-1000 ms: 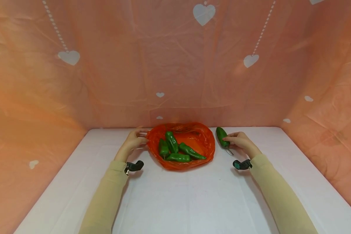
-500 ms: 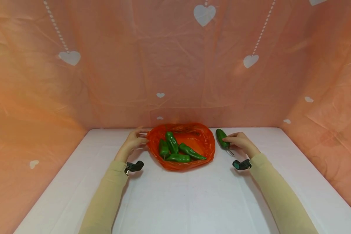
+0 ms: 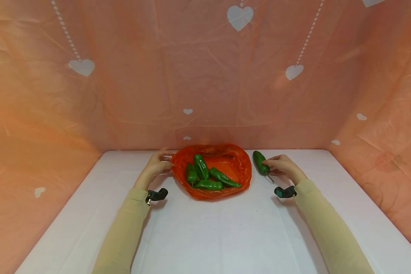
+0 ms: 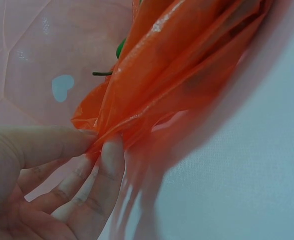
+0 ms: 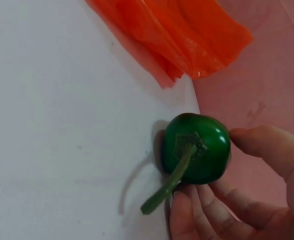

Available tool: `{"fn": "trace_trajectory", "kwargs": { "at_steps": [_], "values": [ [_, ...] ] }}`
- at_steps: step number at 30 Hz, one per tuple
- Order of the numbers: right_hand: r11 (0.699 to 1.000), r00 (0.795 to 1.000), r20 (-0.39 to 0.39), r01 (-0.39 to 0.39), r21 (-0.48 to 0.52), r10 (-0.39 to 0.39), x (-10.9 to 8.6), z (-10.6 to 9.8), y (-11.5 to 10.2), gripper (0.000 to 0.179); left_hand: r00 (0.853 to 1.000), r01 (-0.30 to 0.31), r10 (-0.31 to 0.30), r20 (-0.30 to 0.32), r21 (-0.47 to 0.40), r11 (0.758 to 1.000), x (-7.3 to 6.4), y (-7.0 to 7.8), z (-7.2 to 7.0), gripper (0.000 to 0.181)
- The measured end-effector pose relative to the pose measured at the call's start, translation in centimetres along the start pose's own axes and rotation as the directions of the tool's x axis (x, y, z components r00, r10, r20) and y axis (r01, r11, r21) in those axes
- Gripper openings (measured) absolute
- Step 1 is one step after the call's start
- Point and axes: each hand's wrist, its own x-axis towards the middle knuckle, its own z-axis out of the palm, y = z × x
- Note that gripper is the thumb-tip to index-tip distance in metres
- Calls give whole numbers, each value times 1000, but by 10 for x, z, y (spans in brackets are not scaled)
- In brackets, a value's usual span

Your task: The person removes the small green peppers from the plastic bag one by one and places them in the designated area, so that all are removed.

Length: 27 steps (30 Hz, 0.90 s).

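Note:
My left hand (image 3: 154, 167) pinches the left edge of a red-orange plastic bag (image 3: 209, 195) at the back middle of the table. In the left wrist view the thumb and fingers gather the bag's film (image 4: 161, 85). Several green peppers (image 3: 209, 185) lie inside the open-mouthed bag. To the right of the bag, my right hand (image 3: 283, 167) holds one more green pepper (image 3: 259, 160) between thumb and fingers. The right wrist view has this pepper (image 5: 211, 155) stem end toward the camera, low at the white surface.
A white-covered table (image 3: 205, 236) stretches between the forearms and the bag. Pinkish-orange sheeting (image 3: 205, 76) with white hearts rises close behind the bag and along both sides. Each wrist wears a black device (image 3: 157, 195).
The right hand has shifted very slightly to the right while holding the pepper. My left hand, the bag and the peppers inside it look unchanged.

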Motion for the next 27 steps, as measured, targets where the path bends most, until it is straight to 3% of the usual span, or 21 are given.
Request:
{"fn": "trace_trajectory", "kwargs": {
  "at_steps": [10, 15, 27],
  "values": [
    [1000, 1000, 5, 14, 0, -14, -2, -7, -1, 53, 1000, 13, -13, -7, -6, 1000, 1, 1, 0, 49],
    [998, 999, 7, 35, 56, -35, -5, -14, -3, 55, 1000, 2, -1, -18, 4, 1000, 1, 1, 1, 49],
    [987, 990, 52, 129, 91, -134, -17, -32, -23, 59, 1000, -6, 6, -15, 15, 1000, 3, 0, 0, 50]
  ]
}}
